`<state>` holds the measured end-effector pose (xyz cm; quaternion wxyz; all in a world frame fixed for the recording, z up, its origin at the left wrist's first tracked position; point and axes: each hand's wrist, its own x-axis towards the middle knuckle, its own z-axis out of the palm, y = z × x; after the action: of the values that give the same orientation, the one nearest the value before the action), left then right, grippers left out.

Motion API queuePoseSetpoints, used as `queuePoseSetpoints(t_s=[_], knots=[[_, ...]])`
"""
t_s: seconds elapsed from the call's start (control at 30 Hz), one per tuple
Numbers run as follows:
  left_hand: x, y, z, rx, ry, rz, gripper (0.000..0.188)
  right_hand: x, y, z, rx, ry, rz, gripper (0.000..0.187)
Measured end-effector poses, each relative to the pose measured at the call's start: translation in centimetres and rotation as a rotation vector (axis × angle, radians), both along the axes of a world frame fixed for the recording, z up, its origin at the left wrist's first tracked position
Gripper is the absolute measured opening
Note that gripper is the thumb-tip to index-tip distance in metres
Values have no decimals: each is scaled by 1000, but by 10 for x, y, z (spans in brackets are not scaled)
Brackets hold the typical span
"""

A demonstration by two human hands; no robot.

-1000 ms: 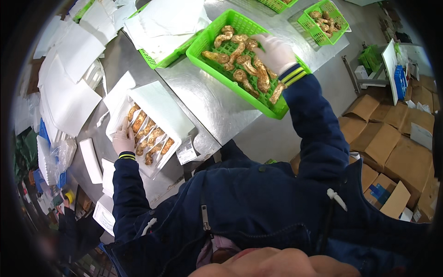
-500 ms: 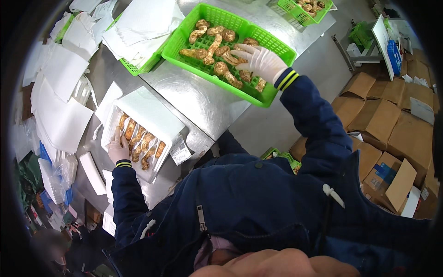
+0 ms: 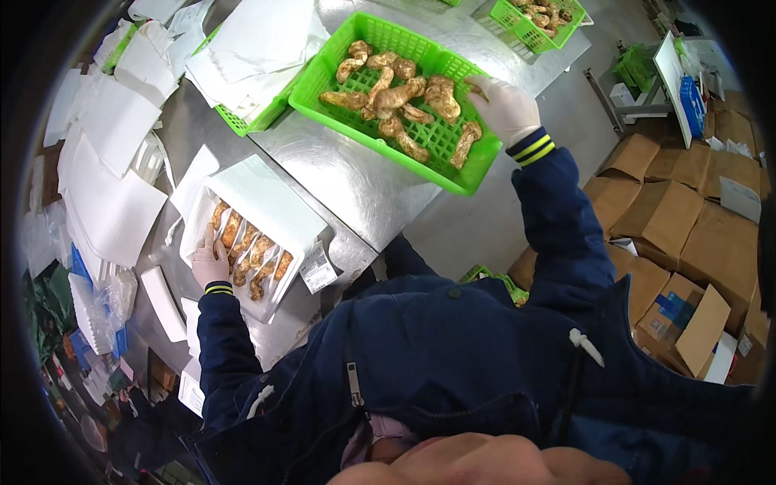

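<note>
My left hand [image 3: 210,263], in a pale glove, lies at the left end of a white box [image 3: 279,297]. Its outstretched fingers touch the leftmost of several brown mushrooms [image 3: 245,246], laid side by side between white dividers. A white sheet [image 3: 267,196] covers the far part of the box. My right hand [image 3: 508,111], gloved too, hovers by the right rim of a green plastic basket [image 3: 481,166]. Its fingers are loosely bent and apart, and I see nothing held in them. Several thick-stemmed mushrooms [image 3: 400,97] are scattered inside, one [image 3: 466,144] near the right end.
White sheets [image 3: 250,52] lie on another green basket [image 3: 242,121] at the far left. More mushrooms fill a green basket [image 3: 543,32] at the back right. A label [image 3: 318,271] lies beside the box on the metal table [image 3: 347,174]. Cardboard boxes [image 3: 671,210] stand at right.
My right hand has moved right, from over the mushrooms to the basket's right rim, its fingers now more bent. Some mushrooms under it lie differently. My left hand stays at the white box.
</note>
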<state>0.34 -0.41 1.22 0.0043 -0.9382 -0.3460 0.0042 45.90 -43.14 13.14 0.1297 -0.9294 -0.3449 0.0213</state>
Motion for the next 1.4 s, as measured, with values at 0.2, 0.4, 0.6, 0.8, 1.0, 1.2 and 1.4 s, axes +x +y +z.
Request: queuePoseSetpoints(t_s=[0.2, 0.4, 0.6, 0.8, 1.0, 1.2, 1.4], knots=[[-4, 4, -4, 20, -53, -60, 47, -19, -9, -8, -433, 29, 220, 23], [1, -2, 3, 12, -5, 7, 46, -18, 15, -15, -461, 65, 69, 28], [2, 2, 1, 9, -9, -14, 46, -7, 48, -33, -507, 151, -61, 76], [5, -5, 11, -36, 8, 36, 44, -3, 20, -7, -436, 103, -20, 65], [-1, 3, -1, -4, -6, 20, 47, -18, 7, -3, -520, 60, 178, 59], [2, 1, 3, -1, 38, 37, 45, -25, 35, 0, -318, -72, 110, 45], [1, 0, 5, -23, 9, 51, 44, -64, 80, -19, -582, 195, 229, 41]])
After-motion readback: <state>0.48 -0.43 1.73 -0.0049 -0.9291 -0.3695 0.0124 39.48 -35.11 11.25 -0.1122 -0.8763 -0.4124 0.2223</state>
